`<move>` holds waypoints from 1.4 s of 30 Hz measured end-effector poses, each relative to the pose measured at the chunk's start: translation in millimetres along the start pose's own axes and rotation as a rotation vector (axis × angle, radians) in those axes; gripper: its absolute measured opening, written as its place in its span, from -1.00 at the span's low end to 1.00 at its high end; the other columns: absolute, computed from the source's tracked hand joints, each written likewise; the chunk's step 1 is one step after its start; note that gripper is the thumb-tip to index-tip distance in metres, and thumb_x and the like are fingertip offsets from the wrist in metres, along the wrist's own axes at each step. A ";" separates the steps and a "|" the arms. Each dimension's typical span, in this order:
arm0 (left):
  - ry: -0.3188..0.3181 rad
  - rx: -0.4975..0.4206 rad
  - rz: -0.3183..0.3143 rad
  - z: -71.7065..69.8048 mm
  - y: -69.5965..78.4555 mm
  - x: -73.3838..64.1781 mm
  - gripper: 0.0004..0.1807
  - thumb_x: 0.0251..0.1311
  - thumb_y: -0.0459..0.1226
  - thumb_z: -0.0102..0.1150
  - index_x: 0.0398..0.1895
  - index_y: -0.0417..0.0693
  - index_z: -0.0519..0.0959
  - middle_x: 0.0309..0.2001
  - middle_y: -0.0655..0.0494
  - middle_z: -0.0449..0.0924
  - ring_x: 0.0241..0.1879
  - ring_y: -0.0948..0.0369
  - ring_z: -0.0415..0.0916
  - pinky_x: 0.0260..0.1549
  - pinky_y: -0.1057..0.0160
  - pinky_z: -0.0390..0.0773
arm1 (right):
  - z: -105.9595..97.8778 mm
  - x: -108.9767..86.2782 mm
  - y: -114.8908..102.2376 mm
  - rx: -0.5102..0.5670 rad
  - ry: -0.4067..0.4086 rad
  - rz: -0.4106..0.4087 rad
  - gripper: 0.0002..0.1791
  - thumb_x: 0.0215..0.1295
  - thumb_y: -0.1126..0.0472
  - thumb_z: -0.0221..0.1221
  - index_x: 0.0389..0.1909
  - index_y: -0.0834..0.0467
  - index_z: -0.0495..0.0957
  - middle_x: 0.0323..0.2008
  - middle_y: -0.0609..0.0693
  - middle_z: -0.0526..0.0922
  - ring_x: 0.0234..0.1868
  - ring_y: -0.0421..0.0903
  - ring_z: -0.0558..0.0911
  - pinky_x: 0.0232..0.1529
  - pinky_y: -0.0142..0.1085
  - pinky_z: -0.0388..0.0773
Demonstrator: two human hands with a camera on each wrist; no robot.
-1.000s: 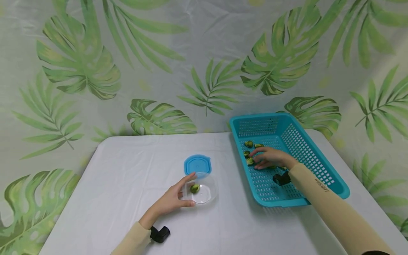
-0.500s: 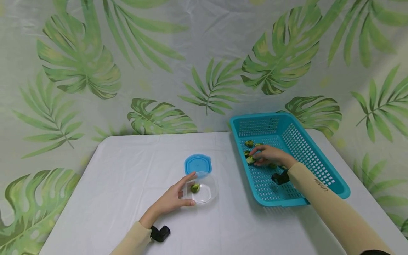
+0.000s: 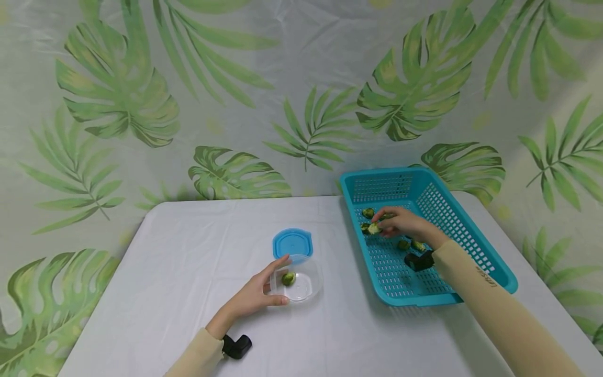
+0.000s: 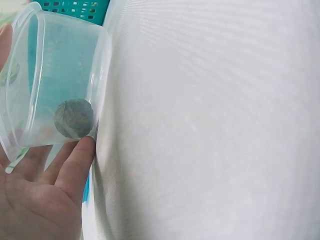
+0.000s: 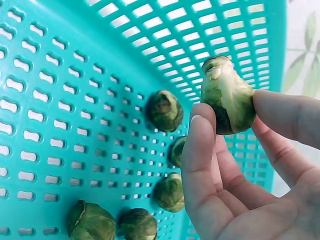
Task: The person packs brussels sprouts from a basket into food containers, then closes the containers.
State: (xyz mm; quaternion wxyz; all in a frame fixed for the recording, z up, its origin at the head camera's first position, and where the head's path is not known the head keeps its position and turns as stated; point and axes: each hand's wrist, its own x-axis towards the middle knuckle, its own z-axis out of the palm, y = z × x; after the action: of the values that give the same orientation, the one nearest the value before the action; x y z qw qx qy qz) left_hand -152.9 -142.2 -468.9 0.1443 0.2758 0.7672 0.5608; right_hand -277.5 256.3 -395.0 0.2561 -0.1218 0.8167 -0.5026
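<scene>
My right hand [image 3: 400, 222] pinches a Brussels sprout [image 5: 227, 97] between thumb and fingers, above the floor of the turquoise basket [image 3: 471, 246]. Several more Brussels sprouts lie in that basket, among them one sprout [image 5: 165, 111] close to the hand in the right wrist view. With thumb and fingers spread round its side, my left hand [image 3: 254, 290] holds a clear plastic container [image 3: 308, 283] on the table. Inside the container is a single Brussels sprout [image 4: 74, 118], resting near the wall by my fingers.
A blue lid [image 3: 292, 243] lies just behind the container on the white-covered table [image 3: 188, 262]. The basket's raised perforated walls surround my right hand. A leaf-patterned curtain [image 3: 320, 68] hangs behind the table.
My right hand has taken hold of a Brussels sprout and lifted it slightly, moving a little toward the back of the basket. The left hand and container have stayed still.
</scene>
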 end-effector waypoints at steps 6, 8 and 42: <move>-0.002 0.007 -0.004 0.1 18.0 -2.6 -0.06 0.14 -0.35 0.33 0.49 -0.23 -0.03 0.42 -0.18 0.09 0.35 -0.14 0.11 0.14 -0.25 0.25 | -2.5 -5.2 -3.1 0.001 0.004 -0.017 -0.62 0.44 0.29 -0.01 0.15 0.46 0.30 -0.12 0.24 0.53 -0.07 0.24 0.56 0.01 0.08 0.48; -0.003 0.008 0.003 0.3 18.2 -2.6 -0.06 0.13 -0.35 0.33 0.49 -0.25 -0.04 0.42 -0.20 0.09 0.34 -0.15 0.11 0.13 -0.27 0.25 | -2.6 -6.9 -4.4 0.001 0.004 -0.024 -0.62 0.45 0.28 -0.01 0.15 0.45 0.30 -0.13 0.24 0.53 -0.07 0.22 0.57 0.00 0.07 0.48; 0.029 0.040 -0.016 2.2 -14.0 3.1 -0.02 0.10 -0.26 0.38 0.51 -0.04 -0.01 0.43 -0.01 0.12 0.34 0.01 0.16 0.15 -0.19 0.28 | 46.2 -26.6 -62.5 0.068 -0.108 -0.215 -0.71 0.40 0.32 0.07 0.05 0.40 0.38 -0.07 0.30 0.47 -0.10 0.12 0.61 -0.01 0.04 0.51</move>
State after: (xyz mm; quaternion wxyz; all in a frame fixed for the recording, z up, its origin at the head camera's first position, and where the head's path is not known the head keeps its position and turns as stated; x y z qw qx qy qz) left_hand -157.8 -141.7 -482.5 0.1322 0.2645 0.7823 0.5482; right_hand -233.9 204.3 -348.7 0.2482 -0.2268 0.7665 -0.5471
